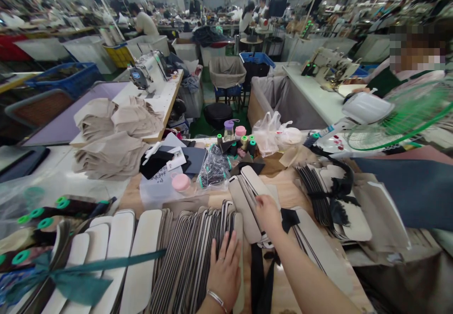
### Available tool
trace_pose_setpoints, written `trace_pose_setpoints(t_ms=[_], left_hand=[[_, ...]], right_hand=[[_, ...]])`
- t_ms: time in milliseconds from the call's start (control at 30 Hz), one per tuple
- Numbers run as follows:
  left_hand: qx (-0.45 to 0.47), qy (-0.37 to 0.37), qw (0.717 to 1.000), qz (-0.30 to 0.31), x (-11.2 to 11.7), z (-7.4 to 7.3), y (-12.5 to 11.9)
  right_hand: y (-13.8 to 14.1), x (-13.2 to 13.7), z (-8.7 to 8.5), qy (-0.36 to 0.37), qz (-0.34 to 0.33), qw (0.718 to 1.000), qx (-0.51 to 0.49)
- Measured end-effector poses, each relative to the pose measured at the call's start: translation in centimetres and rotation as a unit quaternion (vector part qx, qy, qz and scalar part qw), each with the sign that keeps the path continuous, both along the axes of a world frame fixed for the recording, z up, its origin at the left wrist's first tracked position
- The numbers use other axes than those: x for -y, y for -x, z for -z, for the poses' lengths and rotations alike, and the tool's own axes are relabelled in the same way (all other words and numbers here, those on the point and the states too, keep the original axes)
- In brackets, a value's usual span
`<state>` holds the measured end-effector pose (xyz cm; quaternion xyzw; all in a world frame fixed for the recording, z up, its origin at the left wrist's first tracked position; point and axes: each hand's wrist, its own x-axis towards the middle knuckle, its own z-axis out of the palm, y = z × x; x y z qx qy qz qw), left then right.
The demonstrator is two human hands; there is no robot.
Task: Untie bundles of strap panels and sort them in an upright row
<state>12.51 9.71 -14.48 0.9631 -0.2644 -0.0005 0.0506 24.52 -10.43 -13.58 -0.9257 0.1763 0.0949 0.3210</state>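
Observation:
My left hand (225, 266) lies with its fingers stretched out on the right end of a long row of flat, rounded beige and dark panels (191, 252) standing on edge. A bracelet is on that wrist. Just beyond, my right hand (269, 214) has its fingers closed at the edge of a beige panel (253, 186) in a small loose stack; its fingertips are partly hidden. Black fabric strips (262, 276) lie beneath my right forearm. To its right rest more long beige panels (318, 243).
A bundle of panels tied with black cloth (329, 196) is at right. White panels (116, 243) with a teal tie (81, 281) stand at left, near thread cones (46, 222). Ahead are a bag of dark spools (214, 168), a pink-lidded jar (181, 183) and a green fan (406, 116). A co-worker (396, 78) sits at right.

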Motion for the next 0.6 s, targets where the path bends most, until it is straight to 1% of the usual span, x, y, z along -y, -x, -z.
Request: trace_pose_setpoints(t_ms=[67,167,267,367,433,600], left_hand=[[0.012,-0.009,1.000,0.006,-0.2,0.9,-0.1],[0.031,-0.021,0.999,-0.001,-0.1,1.6,0.0],[0.056,-0.027,0.998,0.007,0.7,1.6,0.3],[0.081,-0.025,0.995,0.055,1.5,1.3,0.4],[0.090,-0.020,0.993,0.075,1.8,1.2,0.3],[0.085,-0.013,0.992,0.093,1.4,2.2,-0.1]], right_hand=[[-2.8,2.2,0.8,0.045,0.020,0.999,-0.010],[-4.8,4.0,2.1,0.091,0.030,0.994,-0.047],[-5.2,4.5,3.0,0.122,0.042,0.988,-0.079],[-5.1,4.7,3.2,0.136,0.054,0.983,-0.107],[-5.0,4.9,3.2,0.141,0.059,0.981,-0.120],[-5.1,5.2,2.7,0.130,0.080,0.981,-0.124]])
